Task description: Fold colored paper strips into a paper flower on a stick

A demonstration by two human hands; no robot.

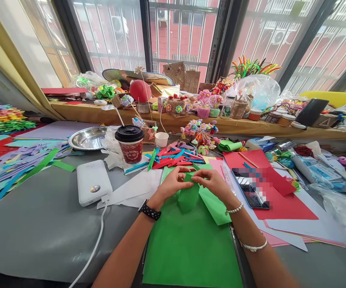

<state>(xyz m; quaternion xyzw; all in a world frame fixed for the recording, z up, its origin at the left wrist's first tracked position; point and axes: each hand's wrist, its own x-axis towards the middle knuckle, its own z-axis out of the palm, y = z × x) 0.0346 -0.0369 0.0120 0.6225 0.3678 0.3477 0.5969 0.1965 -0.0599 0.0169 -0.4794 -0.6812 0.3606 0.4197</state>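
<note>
Both hands meet over the middle of the table and pinch one small folded piece of green paper (pixel 189 196). My left hand (pixel 174 184) grips its left upper edge, thumb against the paper. From the other side, my right hand (pixel 210 180) holds the top edge between thumb and fingers. Beneath them lies a large green sheet (pixel 191 252). Another green paper piece (pixel 216 208) rests under my right wrist. Just beyond the hands is a heap of red and blue paper strips (pixel 173 155). The fingers partly hide the held paper's upper part.
To the left are a white power bank (pixel 93 184) with a cable, a lidded paper cup (pixel 130 150) and a metal bowl (pixel 84 138). A phone (pixel 249 190) and red paper (pixel 293 206) lie at right. Crafts crowd the windowsill (pixel 107 116).
</note>
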